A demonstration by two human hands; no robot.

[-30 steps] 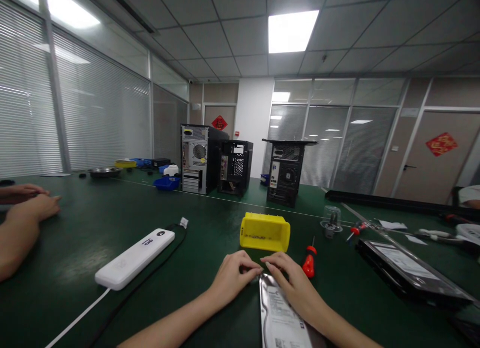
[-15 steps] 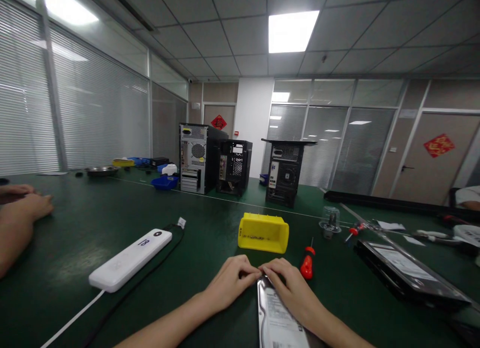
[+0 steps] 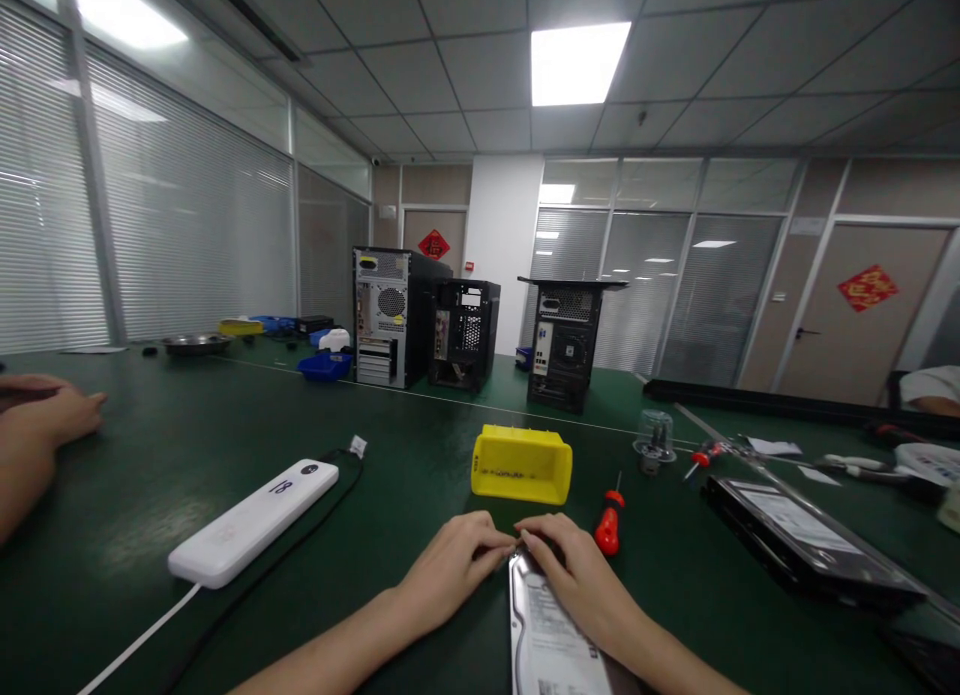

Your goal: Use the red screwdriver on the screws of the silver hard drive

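Observation:
A silver hard drive (image 3: 551, 630) with a white label lies at the near edge of the view, partly covered. At its far end my left hand (image 3: 459, 558) has thumb and fingers pinched together; whatever they hold is too small or hidden. My right hand (image 3: 574, 572) lies over the drive's right side, its fingers bent round the far corner, close to the left fingertips. Just beyond the hands, a yellow bin (image 3: 523, 485) faces me with small dark bits inside. A red-handled screwdriver (image 3: 609, 528) lies to the right of my right hand.
A white power bank (image 3: 255, 520) with cables lies left. Computer cases (image 3: 405, 315) stand at the back. On the right are stacked drives (image 3: 802, 535), a clear plastic dome (image 3: 655, 437) and another screwdriver (image 3: 703, 459). Another person's hands (image 3: 56, 410) rest at far left.
The whole view has shifted slightly, so things sit a little further left. The right fingers have shifted slightly at the drive's far end; the left hand stays pinched there.

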